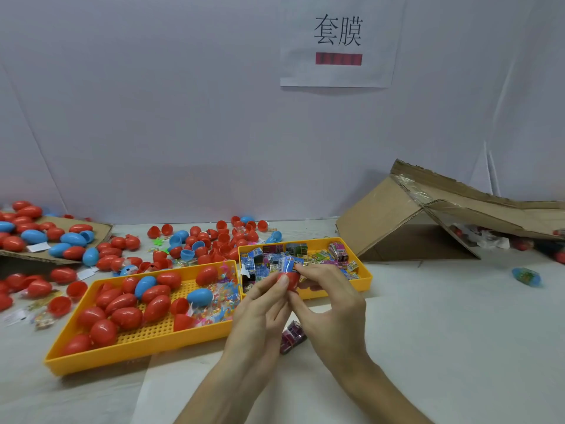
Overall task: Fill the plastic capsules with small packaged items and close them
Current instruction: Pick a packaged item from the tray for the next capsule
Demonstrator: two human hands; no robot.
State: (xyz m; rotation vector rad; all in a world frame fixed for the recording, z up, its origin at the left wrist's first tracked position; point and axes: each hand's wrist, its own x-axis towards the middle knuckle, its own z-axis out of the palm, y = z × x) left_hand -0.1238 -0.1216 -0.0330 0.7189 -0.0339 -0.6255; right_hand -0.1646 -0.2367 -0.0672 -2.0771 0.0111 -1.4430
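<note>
A red capsule half [291,279] is held up in front of me, above the front edge of the small yellow tray [365,278]. My left hand [260,307] grips it from the left with thumb and fingers. My right hand [330,304] pinches a small blue packaged item [287,264] at the capsule's open top. The small tray holds several printed packets [305,255]. To its left, the large yellow tray [137,350] holds red capsules [125,316], blue capsules [199,296] and bagged trinkets. A dark pink packet [293,335] lies on the table between my wrists.
Loose red and blue capsules [195,240] cover the table behind the trays and a cardboard sheet [101,228] at the left. A torn cardboard box [428,221] lies on its side at the right. A blue wrapped capsule [526,276] sits far right.
</note>
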